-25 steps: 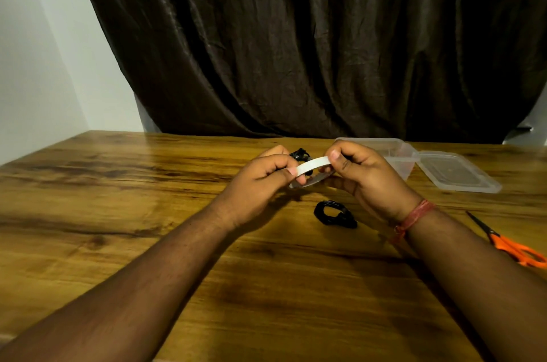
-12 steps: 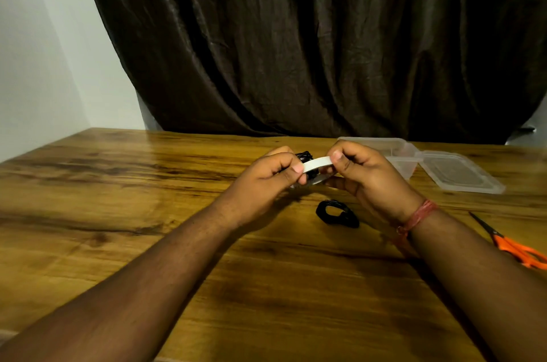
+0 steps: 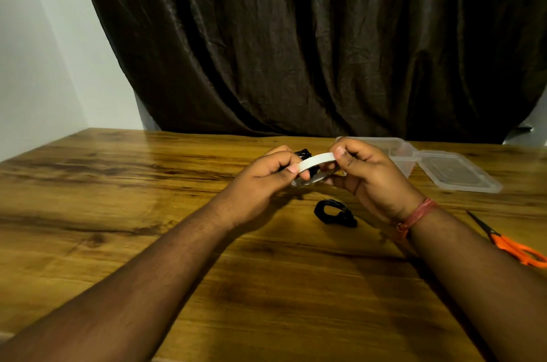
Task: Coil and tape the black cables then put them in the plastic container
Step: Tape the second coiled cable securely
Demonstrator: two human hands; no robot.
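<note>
Both hands hold a white tape roll [image 3: 314,161] above the middle of the wooden table [image 3: 118,213]. My left hand [image 3: 263,181] pinches its left side and my right hand [image 3: 367,175] grips its right side between thumb and fingers. A coiled black cable [image 3: 334,212] lies on the table just below the hands. Another black cable [image 3: 302,153] peeks out behind my left hand, mostly hidden. The clear plastic container [image 3: 399,151] stands behind my right hand, partly covered by it.
The container's clear lid [image 3: 457,173] lies flat to the right of it. Orange-handled scissors [image 3: 509,246] rest near the table's right edge beside my right forearm. A dark curtain hangs behind the table's far edge.
The hands have stayed together on the tape roll with only slight shifts of the fingers. The cables, container and scissors have not moved.
</note>
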